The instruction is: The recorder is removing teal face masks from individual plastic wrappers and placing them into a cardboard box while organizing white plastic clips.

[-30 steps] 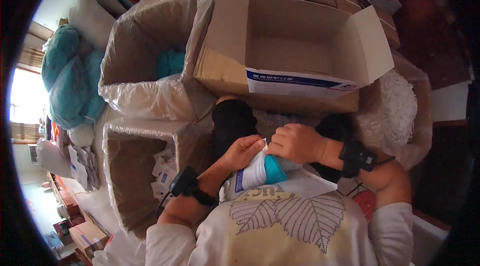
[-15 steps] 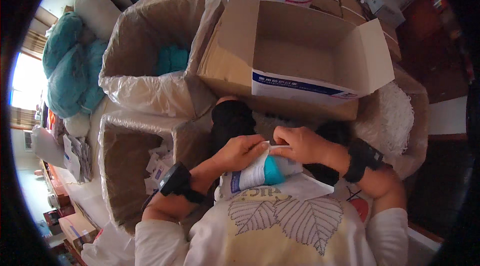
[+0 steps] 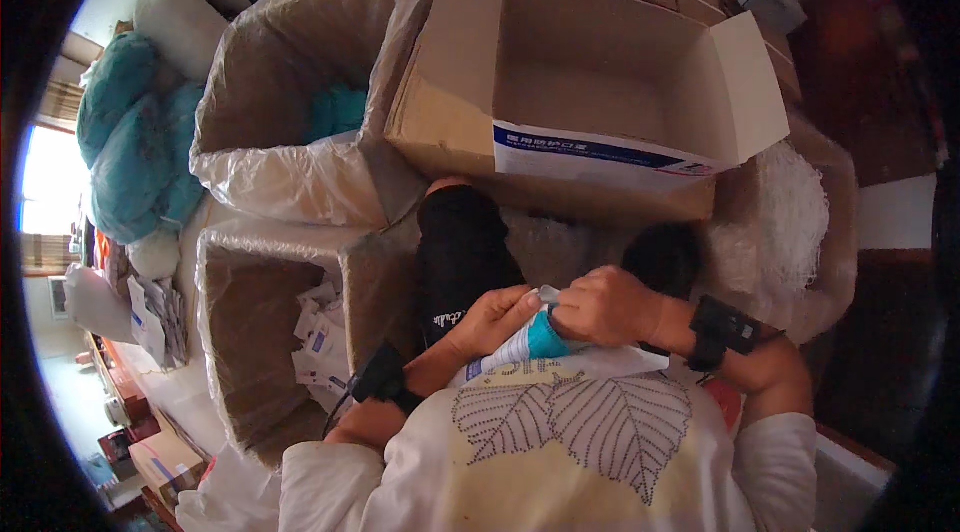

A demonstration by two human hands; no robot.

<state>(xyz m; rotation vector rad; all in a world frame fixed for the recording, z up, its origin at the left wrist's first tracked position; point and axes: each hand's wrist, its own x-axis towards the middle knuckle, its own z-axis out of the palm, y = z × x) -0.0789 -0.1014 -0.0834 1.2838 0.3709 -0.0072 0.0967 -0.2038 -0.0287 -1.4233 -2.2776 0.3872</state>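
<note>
In front of my chest I hold a white pouch (image 3: 508,353) with blue printing, tilted, its upper end between my hands. A folded teal piece (image 3: 546,336), which looks like a face mask, shows at the pouch's side beneath my fingers. The thumb and fingers of my left hand (image 3: 496,320) pinch the pouch's upper left edge. My right hand (image 3: 612,306) is closed at the pouch's upper end, close beside the left fingertips. Its fingers curl inward, so their exact grip is partly hidden. White paper shows below the right hand.
An open carton (image 3: 610,72) stands ahead. Left of it, a plastic-lined box (image 3: 225,147) holds teal pieces; a nearer lined box (image 3: 240,362) holds white pouches. At right, a lined box has white strands (image 3: 800,217). Teal bundles (image 3: 130,147) lie far left.
Both hands have come closer together and slightly lower, toward my chest. My right hand now covers more of the pouch's upper end. The view has shifted slightly.
</note>
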